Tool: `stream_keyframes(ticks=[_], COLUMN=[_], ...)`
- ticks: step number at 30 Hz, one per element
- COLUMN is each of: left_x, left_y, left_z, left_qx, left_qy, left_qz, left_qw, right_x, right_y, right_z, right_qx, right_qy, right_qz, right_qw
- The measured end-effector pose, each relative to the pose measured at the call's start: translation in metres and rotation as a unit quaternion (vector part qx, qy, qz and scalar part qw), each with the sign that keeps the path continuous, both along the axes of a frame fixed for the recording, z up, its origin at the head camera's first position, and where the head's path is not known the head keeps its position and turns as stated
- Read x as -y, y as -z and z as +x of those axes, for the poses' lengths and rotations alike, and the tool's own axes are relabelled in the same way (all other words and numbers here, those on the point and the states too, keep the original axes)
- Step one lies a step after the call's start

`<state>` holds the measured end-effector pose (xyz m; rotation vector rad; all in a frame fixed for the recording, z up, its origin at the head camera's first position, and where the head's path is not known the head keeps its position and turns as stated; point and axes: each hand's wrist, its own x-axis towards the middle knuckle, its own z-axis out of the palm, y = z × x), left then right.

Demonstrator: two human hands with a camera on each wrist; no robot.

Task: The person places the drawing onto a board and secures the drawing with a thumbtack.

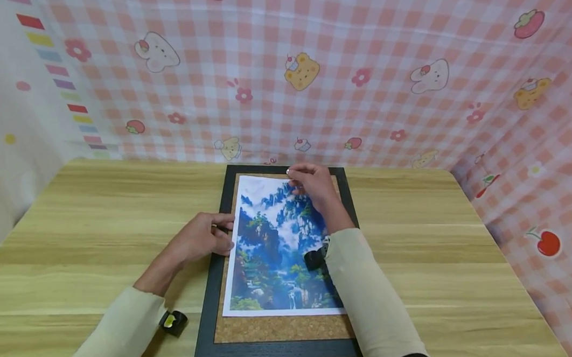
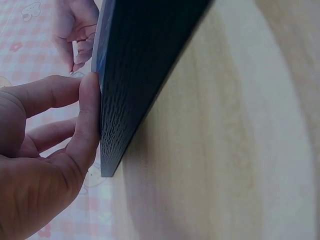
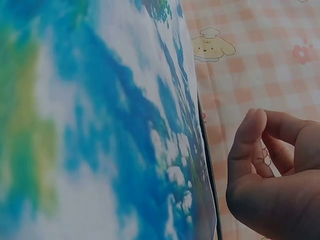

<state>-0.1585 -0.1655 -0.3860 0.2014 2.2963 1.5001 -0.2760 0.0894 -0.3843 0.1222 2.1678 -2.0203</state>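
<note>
A printed landscape picture (image 1: 275, 249), with blue mountains, trees and a white border, lies on a cork board (image 1: 269, 329) in a black frame (image 1: 213, 306). My left hand (image 1: 199, 238) rests its thumb and fingertips apart along the left edge of the paper and frame. At the picture's top edge, my right hand (image 1: 314, 185) pinches a tiny whitish pushpin (image 1: 288, 171) between thumb and forefinger. The left wrist view shows that pin's pale tip (image 2: 71, 73) beyond the frame's edge. In the right wrist view the right hand's curled fingers hide it.
The framed board lies on a wood-grain table (image 1: 426, 257). A pink checked cloth (image 1: 263, 109) hangs behind the board and along the right side. Small black wrist devices (image 1: 174, 323) sit at both sleeves, the right one over the picture.
</note>
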Motion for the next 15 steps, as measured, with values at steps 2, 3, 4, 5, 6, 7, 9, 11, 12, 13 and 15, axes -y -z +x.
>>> stream_keyframes(ticks=[2,3,4,5,6,7,9,11,12,13,15], left_x=[-0.0001,-0.0002,-0.0002,-0.0002,-0.0002,-0.0002,0.0,0.0002,0.0002,0.0003,0.0003], left_y=[0.0001,0.0002,0.0003,0.0004,0.0006,0.0006,0.0008,0.0008,0.0008,0.0008,0.0007], left_z=[0.0,0.0,0.0,0.0,-0.0001,0.0,-0.0001,-0.0002,-0.0002,-0.0003,-0.0004], left_qx=[-0.001,-0.002,-0.001,-0.001,-0.001,0.001,0.001,0.001,0.0,0.0,-0.001], left_qy=[0.001,0.001,0.001,0.002,0.002,0.001,0.001,0.0,0.0,0.001,0.001], left_qz=[0.0,0.0,0.001,0.003,0.003,0.004,0.003,0.002,0.001,0.001,0.0], left_qw=[1.0,1.0,1.0,1.0,1.0,1.0,1.0,1.0,1.0,1.0,1.0], right_x=[-0.0003,-0.0003,-0.0005,-0.0007,-0.0008,-0.0007,-0.0007,-0.0007,-0.0006,-0.0006,-0.0006], right_y=[-0.0001,-0.0001,0.0,0.0002,0.0005,0.0006,0.0011,0.0012,0.0011,0.001,0.0006], right_z=[-0.0005,-0.0008,-0.001,-0.0013,-0.0015,-0.0015,-0.0016,-0.0016,-0.0016,-0.0017,-0.0018], right_qx=[0.003,0.004,0.005,0.006,0.008,0.01,0.014,0.018,0.02,0.021,0.025], right_qy=[0.0,0.0,0.002,0.003,0.004,0.005,0.005,0.002,0.0,-0.001,-0.003], right_qz=[0.004,0.007,0.01,0.016,0.02,0.024,0.028,0.026,0.023,0.021,0.019], right_qw=[1.0,1.0,1.0,1.0,1.0,1.0,1.0,0.999,1.0,1.0,1.0])
